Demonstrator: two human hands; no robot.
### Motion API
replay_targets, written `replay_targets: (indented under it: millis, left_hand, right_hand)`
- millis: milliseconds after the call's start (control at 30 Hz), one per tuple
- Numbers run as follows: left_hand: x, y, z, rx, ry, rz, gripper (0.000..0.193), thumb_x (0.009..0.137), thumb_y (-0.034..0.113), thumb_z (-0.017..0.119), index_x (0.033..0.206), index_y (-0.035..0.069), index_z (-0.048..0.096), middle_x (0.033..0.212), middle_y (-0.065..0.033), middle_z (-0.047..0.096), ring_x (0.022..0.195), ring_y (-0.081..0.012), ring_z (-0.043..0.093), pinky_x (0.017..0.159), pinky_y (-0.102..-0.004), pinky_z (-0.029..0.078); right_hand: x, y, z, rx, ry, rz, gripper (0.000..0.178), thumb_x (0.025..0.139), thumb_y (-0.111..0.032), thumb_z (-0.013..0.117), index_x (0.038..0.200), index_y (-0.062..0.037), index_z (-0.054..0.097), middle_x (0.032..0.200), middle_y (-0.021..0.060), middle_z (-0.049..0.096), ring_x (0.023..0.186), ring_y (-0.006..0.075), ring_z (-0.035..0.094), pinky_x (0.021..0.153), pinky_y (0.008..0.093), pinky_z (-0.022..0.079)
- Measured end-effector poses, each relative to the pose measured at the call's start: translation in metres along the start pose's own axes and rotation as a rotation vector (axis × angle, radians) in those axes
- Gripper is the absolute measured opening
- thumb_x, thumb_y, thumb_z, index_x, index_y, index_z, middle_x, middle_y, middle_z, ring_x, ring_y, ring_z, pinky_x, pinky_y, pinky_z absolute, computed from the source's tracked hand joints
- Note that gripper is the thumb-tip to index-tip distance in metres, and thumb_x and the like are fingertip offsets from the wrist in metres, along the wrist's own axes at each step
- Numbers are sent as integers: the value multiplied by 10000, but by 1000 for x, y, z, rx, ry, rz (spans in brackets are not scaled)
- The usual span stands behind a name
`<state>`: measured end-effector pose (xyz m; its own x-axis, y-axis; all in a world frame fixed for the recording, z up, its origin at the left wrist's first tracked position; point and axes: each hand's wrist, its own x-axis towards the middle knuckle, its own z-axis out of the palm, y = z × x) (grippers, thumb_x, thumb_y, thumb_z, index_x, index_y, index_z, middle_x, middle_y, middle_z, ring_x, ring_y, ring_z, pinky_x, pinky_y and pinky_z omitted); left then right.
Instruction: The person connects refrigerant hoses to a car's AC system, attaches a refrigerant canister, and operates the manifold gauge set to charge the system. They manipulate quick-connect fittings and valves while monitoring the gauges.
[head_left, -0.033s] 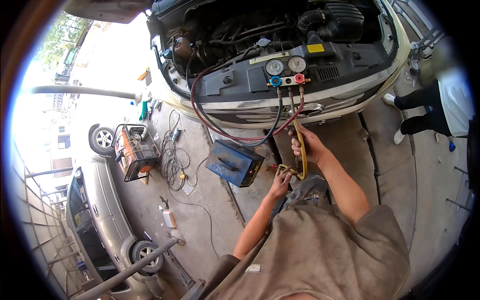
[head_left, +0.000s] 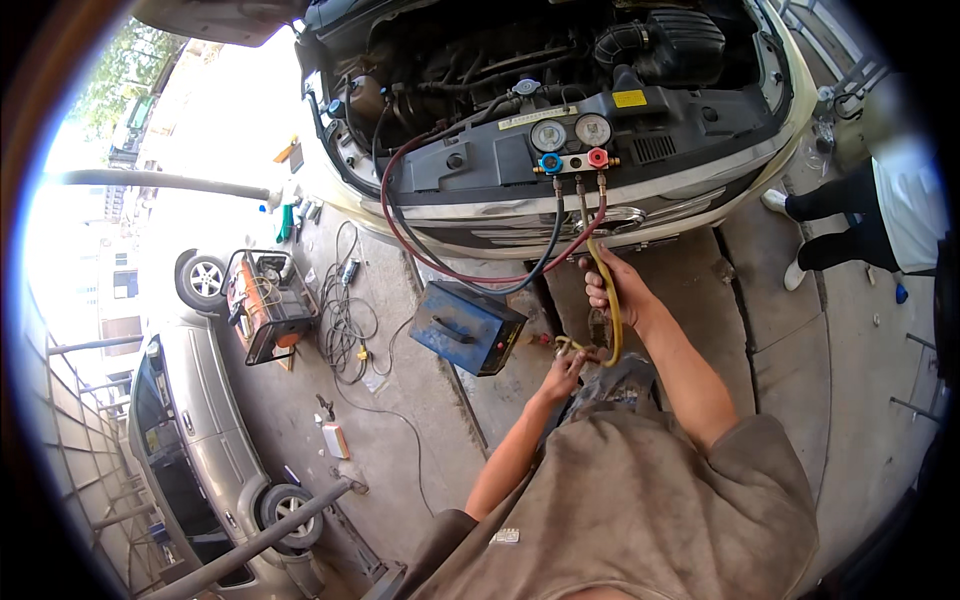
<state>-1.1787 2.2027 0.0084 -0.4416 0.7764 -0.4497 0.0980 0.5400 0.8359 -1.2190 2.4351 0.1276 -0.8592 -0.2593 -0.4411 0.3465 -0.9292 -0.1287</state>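
Observation:
A yellow hose (head_left: 617, 320) runs down from the middle port of a gauge set (head_left: 575, 163) with two round dials, a blue knob and a red knob. My right hand (head_left: 612, 283) is closed around the hose's upper part, just below the car's front bumper. Lower down, my left hand (head_left: 565, 373) pinches the looped end of the same hose; its end fitting is partly hidden by the fingers. A red hose (head_left: 393, 205) and a dark blue hose (head_left: 550, 262) curve from the gauges towards the engine bay. Something brownish below my right hand is too unclear to name.
The gauges rest on the front of a car (head_left: 680, 210) with its engine bay exposed. Left of my hands stands a blue metal box (head_left: 465, 328) with a handle. Farther left are tangled cables (head_left: 350, 325) and an orange generator (head_left: 270, 305). A person (head_left: 850, 225) stands at right.
The yellow hose's lower bend bows farther right and slightly lower. My left hand has shifted a little; my right hand keeps nearly the same place.

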Motion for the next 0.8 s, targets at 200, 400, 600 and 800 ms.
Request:
replay_targets:
  millis: [200,400,600,800]
  left_hand:
    - [-57,42,40,-57,-90,98,500,807,370,624,1102,14,434,944,-141,556,899,-271,536,798,-362,400]
    - [-78,61,16,430,34,292,232,848,252,555,953,52,503,897,-128,581,925,-326,533,811,-375,407]
    - [-102,77,15,-99,138,253,188,854,211,538,907,31,548,749,-129,602,703,-279,589,645,-347,455]
    - [-104,129,8,-620,196,167,202,896,177,502,1027,27,533,837,-74,596,724,-124,558,673,-281,467]
  right_hand:
    - [-4,50,-15,406,122,-146,271,896,-316,493,835,-55,528,592,-17,456,434,76,332,411,199,286]
    - [4,70,-38,171,264,-459,212,904,-238,445,857,-54,539,700,36,536,570,142,478,544,244,418]
    - [-57,206,-146,-761,162,-430,276,868,-224,454,991,-5,568,890,54,606,798,145,568,684,281,445]
    - [-97,263,-126,-463,100,-367,640,887,-577,257,640,-50,524,545,51,481,604,141,489,632,282,379]
